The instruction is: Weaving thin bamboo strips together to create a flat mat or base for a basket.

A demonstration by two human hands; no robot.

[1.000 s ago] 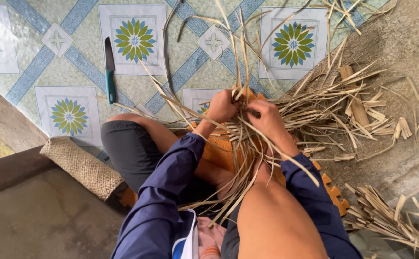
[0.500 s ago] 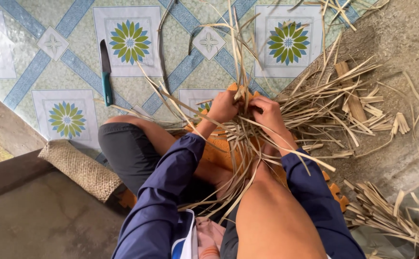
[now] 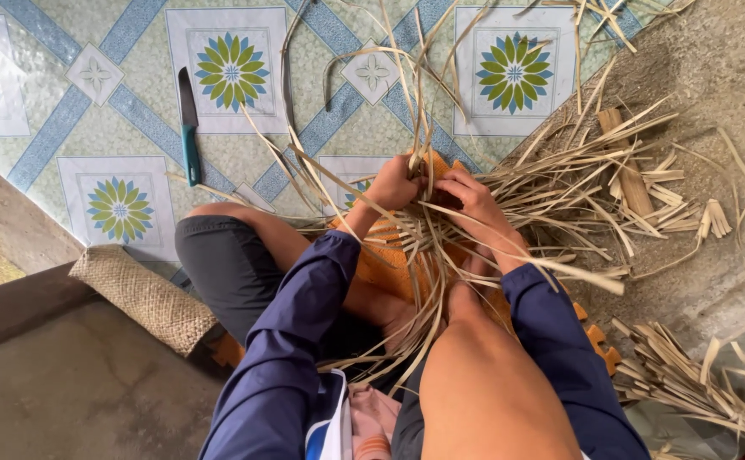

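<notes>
I sit on the floor with my knees up, both arms in dark blue sleeves. My left hand (image 3: 394, 183) is closed around a bunch of dry straw-coloured leaf strips (image 3: 428, 226) that fan up and down between my legs. My right hand (image 3: 475, 200) grips the same strips just to the right, fingers curled over them. Under the strips lies an orange woven piece (image 3: 385, 255), mostly hidden by my hands and legs.
A knife with a teal handle (image 3: 189, 128) lies on the patterned tile floor (image 3: 91, 145) at the upper left. Loose strips and short cut pieces (image 3: 637, 187) litter the bare ground on the right. A woven brown mat (image 3: 142, 294) sits by my left thigh.
My hands stay together on the strips, working them slightly. The long strips have swung upward and spread. The view has shifted a little.
</notes>
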